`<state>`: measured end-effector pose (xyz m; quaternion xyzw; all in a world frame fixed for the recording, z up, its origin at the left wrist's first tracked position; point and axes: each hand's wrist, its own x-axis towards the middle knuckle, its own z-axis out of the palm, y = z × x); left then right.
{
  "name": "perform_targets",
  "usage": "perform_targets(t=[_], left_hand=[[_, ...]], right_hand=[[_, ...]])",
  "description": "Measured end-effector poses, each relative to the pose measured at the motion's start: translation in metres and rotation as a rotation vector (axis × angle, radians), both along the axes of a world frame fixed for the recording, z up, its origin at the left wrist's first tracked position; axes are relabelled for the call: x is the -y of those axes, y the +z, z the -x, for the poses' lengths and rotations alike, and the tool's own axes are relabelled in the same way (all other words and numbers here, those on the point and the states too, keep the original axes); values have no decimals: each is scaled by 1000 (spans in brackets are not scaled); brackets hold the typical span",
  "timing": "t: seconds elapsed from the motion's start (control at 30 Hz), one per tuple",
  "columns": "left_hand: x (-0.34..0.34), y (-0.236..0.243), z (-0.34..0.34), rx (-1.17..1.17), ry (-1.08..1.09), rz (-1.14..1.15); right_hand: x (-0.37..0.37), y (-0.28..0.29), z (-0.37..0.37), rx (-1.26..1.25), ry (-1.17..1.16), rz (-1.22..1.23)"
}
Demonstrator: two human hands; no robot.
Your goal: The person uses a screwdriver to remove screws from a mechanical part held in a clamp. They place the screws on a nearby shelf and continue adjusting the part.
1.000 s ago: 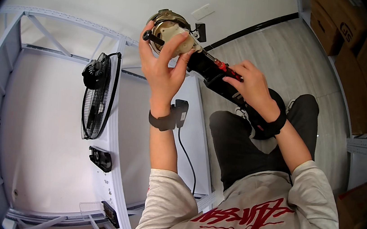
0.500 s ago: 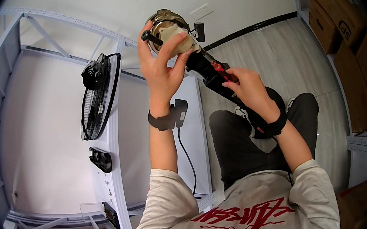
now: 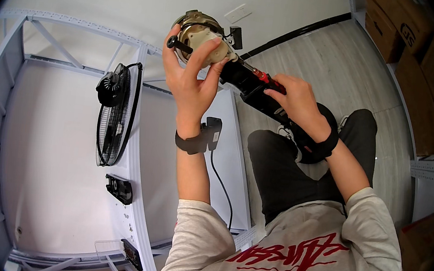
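Note:
My left hand [image 3: 196, 82] is wrapped round the head of a stand fan: a bare fan motor [image 3: 197, 20] in a metal housing with a cream gearbox cover [image 3: 206, 42]. A black knob on a stem [image 3: 173, 42] sticks out between its fingers. In my right hand [image 3: 302, 103] is a red and black screwdriver [image 3: 265, 78], its shaft pointing up-left to the joint under the motor. Exactly where the tip sits is too small to tell. Below the joint, a black fan column [image 3: 236, 77] runs down toward my legs.
On the white shelf unit [image 3: 137, 201] at left lie a black fan grille [image 3: 113, 123], a black plastic housing part [image 3: 119, 189], several small screws [image 3: 128, 221] and a dark bit case [image 3: 131, 255]. Cardboard boxes [image 3: 419, 99] stand at right. A cable [image 3: 225, 183] hangs from my left wrist device.
My right hand has slid slightly back along the screwdriver and its fingers have shifted, with the handle turned a little. My left hand and the motor stay put.

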<state>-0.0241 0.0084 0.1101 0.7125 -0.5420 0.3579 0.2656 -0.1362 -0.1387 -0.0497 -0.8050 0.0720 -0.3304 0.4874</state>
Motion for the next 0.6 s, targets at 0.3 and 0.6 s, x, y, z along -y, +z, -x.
perform_targets(t=[0.3, 0.6], left_hand=[[2, -1, -1, -15, -6, 9], [0, -1, -1, -12, 1, 9]], right_hand=[[5, -9, 0, 55, 227, -110], [2, 4, 0, 20, -49, 93]])
